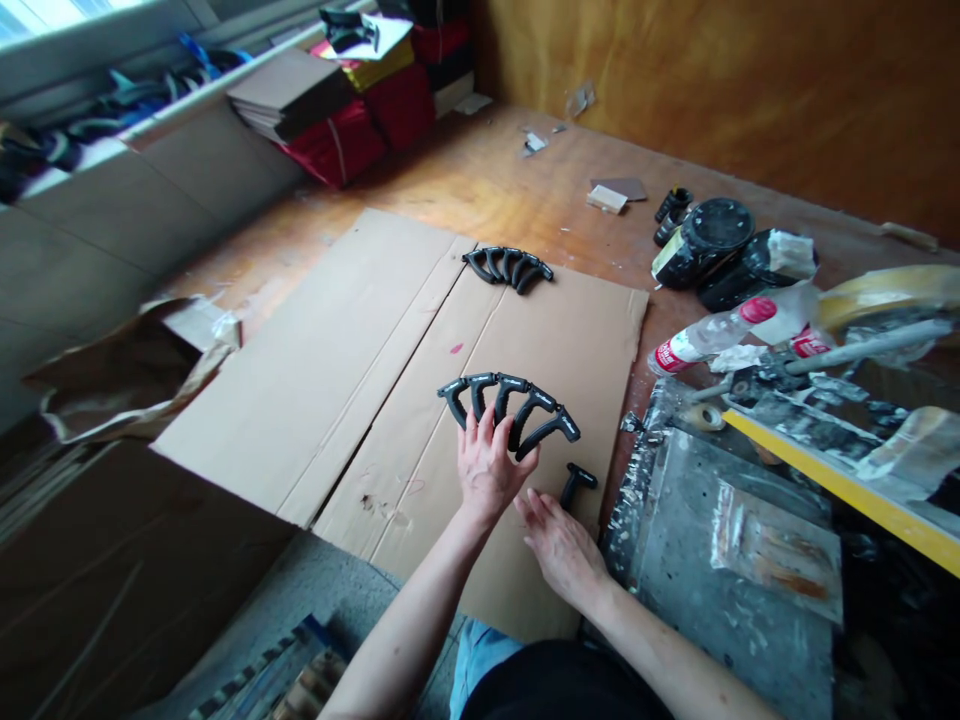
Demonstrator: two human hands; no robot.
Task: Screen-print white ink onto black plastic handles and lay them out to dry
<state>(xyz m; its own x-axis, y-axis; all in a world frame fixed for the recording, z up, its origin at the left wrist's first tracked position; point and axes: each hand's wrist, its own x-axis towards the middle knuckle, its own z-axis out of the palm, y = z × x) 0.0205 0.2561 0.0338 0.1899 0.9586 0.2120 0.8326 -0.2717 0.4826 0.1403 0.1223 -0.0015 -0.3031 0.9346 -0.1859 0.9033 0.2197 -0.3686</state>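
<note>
Several black T-shaped handles (510,405) lie fanned out on a flat sheet of cardboard (360,370). My left hand (489,468) rests on their stems, fingers pressed down over them. My right hand (559,540) lies flat and open on the cardboard just below, its fingertips near one loose black handle (576,484). A second fan of the same black handles (510,267) sits at the far edge of the cardboard.
A paint-spattered metal plate (720,560) lies to the right, beside a yellow bar (840,480), plastic bottles (720,335) and black tape rolls (712,235). A crumpled brown paper bag (127,365) is at the left. Red and brown stacks (337,110) stand at the back.
</note>
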